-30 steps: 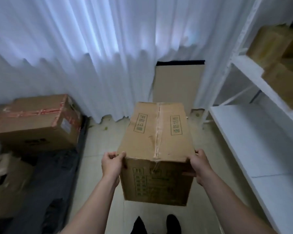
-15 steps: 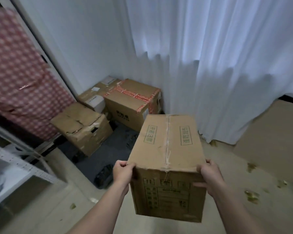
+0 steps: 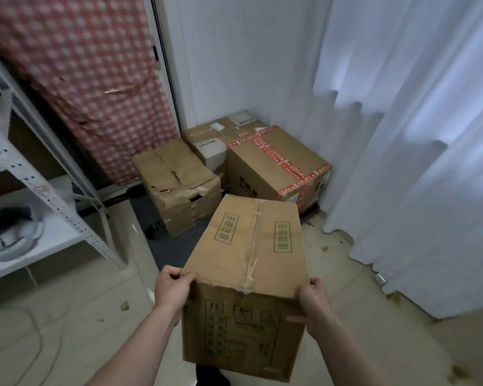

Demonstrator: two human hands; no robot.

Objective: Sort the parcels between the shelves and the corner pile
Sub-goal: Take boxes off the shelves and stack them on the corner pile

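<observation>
Corner ahead, white wall meeting the curtain [image 3: 416, 162], and I've got the parcel [image 3: 251, 246] up off the floor between me and the pile, taped seam on top, long side aimed at the corner. Left hand [image 3: 173, 291] is curled over the near top edge, right hand [image 3: 315, 305] wrapped round the near right corner: hands apart, one per side, both gripping the cardboard. I read this as the carry to the corner pile, set-down not yet begun. Next move calls for a step forward and a level lowering, either onto the dark mat [image 3: 173, 252] in front of the crumpled box [image 3: 176, 185] or onto the red-taped box [image 3: 276, 168]. The crumpled lid looks sunken, so I'd trust the taped one more. Open room is a narrow lane: the shelf upright [image 3: 53, 207] juts in on the left, the curtain hem hangs close on the right, and a cable [image 3: 39, 332] trails across the floor [image 3: 95, 288] at left.
</observation>
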